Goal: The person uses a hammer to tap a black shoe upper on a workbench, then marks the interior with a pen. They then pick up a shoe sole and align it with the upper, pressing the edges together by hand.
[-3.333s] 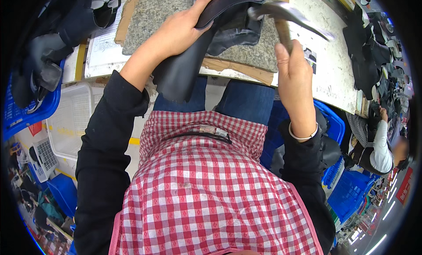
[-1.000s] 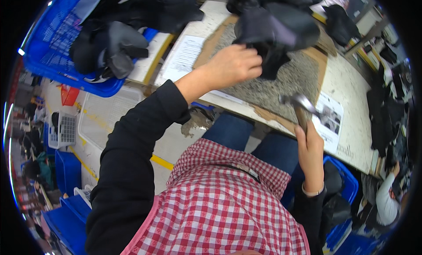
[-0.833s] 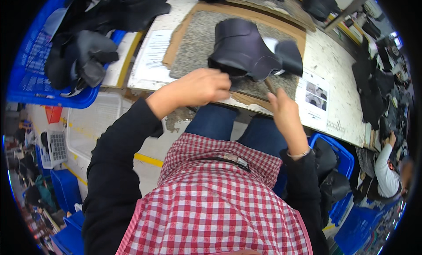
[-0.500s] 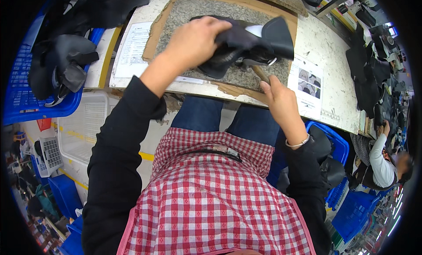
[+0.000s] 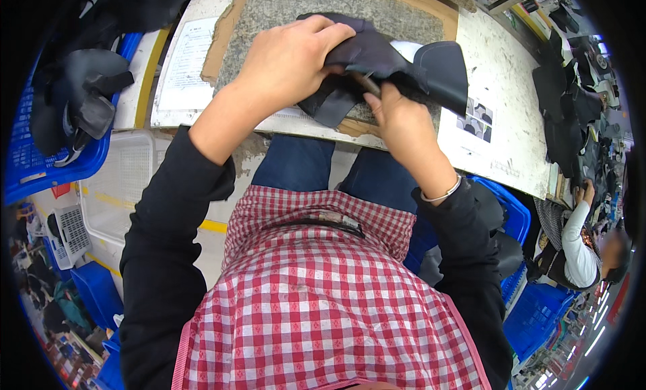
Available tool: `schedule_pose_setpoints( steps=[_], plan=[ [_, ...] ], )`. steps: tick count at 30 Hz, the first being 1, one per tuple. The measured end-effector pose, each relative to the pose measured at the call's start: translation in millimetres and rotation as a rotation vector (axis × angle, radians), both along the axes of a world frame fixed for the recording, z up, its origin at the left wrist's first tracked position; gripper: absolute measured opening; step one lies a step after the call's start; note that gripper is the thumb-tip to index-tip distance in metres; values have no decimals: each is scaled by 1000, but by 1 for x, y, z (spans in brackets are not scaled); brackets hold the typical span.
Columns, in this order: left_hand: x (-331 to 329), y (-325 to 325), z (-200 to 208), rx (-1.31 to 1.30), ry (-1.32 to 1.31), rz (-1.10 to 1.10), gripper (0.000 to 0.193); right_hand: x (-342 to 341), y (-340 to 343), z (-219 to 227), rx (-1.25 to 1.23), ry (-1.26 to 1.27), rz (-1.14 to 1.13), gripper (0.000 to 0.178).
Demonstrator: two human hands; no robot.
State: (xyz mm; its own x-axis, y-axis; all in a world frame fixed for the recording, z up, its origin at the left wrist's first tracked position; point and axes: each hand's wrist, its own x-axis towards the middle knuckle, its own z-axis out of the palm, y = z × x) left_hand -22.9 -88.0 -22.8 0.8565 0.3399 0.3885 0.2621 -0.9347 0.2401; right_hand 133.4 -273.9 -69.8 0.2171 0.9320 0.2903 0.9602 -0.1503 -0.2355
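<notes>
A black shoe upper [image 5: 367, 53] with a white patch on its lining lies over a speckled grey slab [image 5: 269, 20] on the bench. My left hand [image 5: 286, 60] grips the upper's left side, fingers curled over and under its edge. Closed around the wooden handle of a hammer [image 5: 365, 84], my right hand [image 5: 404, 117] is at the upper's near side. The hammer's head is hidden inside or under the black material. A stiff rounded black flap [image 5: 443, 74] of the upper sticks out to the right.
Printed sheets lie left [image 5: 185, 80] and right [image 5: 471, 131] on the white bench [image 5: 505, 67]. A blue basket [image 5: 101, 161] of black pieces stands at left; a blue crate [image 5: 515, 215] is at right below the bench. Black uppers [image 5: 558, 107] pile along the right, near another person [image 5: 579, 249].
My right hand has moved left and up with the hammer, whose head has gone out of sight under the upper. The upper has shifted slightly right in the picture.
</notes>
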Motion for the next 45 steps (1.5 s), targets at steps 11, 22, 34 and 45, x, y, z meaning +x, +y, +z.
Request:
schedule_pose_setpoints(
  steps=[11, 22, 34, 45],
  plan=[
    [18, 6, 0, -78, 32, 31, 35, -1, -15, 47, -238, 136, -216, 31],
    [19, 7, 12, -80, -46, 76, 35, 17, -24, 48, -105, 214, -193, 35],
    [14, 13, -30, -117, -172, 63, 30, -9, -30, 25, -87, 192, -72, 37],
    [-12, -1, 40, -103, -418, 326, 37, -25, -54, 51, -59, 509, -8, 38]
  ],
)
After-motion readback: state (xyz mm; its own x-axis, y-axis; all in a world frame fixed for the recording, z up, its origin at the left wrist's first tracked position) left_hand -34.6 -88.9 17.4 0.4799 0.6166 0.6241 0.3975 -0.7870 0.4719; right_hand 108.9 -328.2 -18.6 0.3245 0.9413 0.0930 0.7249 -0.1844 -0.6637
